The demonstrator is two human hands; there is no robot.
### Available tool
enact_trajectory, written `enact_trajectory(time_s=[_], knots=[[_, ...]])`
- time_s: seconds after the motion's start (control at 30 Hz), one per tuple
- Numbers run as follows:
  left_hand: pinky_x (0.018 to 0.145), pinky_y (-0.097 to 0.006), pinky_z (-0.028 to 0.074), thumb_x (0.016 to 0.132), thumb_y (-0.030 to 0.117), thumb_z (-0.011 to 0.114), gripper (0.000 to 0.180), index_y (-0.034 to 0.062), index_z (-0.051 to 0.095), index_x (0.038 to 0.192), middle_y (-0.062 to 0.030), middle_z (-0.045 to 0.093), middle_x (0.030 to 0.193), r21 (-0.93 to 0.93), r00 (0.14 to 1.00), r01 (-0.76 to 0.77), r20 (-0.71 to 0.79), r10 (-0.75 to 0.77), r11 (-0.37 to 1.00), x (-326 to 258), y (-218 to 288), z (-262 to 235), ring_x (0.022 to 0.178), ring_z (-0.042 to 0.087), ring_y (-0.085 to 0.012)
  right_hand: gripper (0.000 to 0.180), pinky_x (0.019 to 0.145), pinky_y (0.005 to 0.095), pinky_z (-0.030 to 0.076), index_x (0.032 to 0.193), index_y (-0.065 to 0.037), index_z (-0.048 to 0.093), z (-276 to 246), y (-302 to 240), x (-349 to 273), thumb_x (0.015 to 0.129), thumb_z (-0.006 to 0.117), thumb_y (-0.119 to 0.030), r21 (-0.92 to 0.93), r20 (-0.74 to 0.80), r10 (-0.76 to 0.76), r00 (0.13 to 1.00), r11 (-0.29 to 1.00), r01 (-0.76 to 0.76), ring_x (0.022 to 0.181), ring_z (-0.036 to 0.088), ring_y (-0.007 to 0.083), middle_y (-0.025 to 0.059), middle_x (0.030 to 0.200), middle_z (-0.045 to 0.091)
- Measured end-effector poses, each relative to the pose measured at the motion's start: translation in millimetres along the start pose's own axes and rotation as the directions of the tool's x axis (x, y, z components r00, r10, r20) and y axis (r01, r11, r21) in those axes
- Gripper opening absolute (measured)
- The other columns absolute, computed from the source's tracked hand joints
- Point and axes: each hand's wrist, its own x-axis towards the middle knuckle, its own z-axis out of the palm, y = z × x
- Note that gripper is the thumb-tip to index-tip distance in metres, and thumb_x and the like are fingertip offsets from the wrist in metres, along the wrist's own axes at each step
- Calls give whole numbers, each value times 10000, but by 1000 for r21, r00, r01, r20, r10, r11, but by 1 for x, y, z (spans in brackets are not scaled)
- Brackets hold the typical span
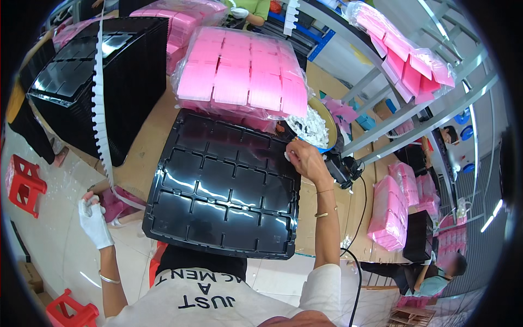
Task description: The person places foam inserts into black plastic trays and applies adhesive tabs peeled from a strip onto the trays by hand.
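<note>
A black plastic tray (223, 191), moulded into several shallow rectangular compartments, lies in front of me at the table's near edge. My right hand (306, 159), bare with bracelets at the wrist, is closed at the tray's far right corner. A small white piece (287, 156) shows at its fingertips; its exact kind is unclear. Just beyond it stands a yellow bowl (330, 124) of loose white pieces (310, 126). Off the tray's left side, my left hand (97, 222) wears a white glove with bare fingertips, its fingers loosely bent and apart, holding nothing visible.
A white toothed strip (99, 109) hangs at the left. Behind it rises a tall stack of black trays (109, 82). Bagged pink sheets (245, 71) sit beyond my tray. Metal rails (414, 131) and a black cable (362, 218) are at right. Red stools (26, 185) stand left.
</note>
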Motion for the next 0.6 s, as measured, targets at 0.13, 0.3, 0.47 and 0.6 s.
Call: enact_trajectory(time_s=[0.13,0.3,0.47,0.6], knots=[[670,-184,464,1015,28,625,192,42,661,1202,-29,657,1065,-92,979,-94,174,109,991,-38,109,36,819,602,-61,98,762,416,535,974,-13,669,-4,-10,-2,880,683,-38,114,-27,-3,1000,993,6,845,671,348,154,906,691],[841,-265,534,967,-18,659,132,5,690,1093,-77,670,1118,-62,746,-492,485,457,869,-37,166,106,978,653,-147,114,729,354,530,984,-11,705,-15,26,-1,871,712,-5,397,-281,222,934,913,-97,775,658,261,104,857,685],[862,-287,544,894,-78,678,267,35,714,1133,-92,655,1240,-110,575,-714,470,669,691,9,187,188,1028,685,-194,221,774,405,567,1005,-40,756,1,124,20,816,709,64,185,-560,314,767,950,-253,922,717,321,149,1004,745],[855,-314,558,811,-55,774,339,64,731,1125,-108,644,1248,-64,555,-763,443,704,643,29,179,254,1065,659,-253,241,814,412,571,1023,-34,773,46,167,5,810,712,62,114,-539,520,663,824,-555,1046,721,357,210,1155,737]])
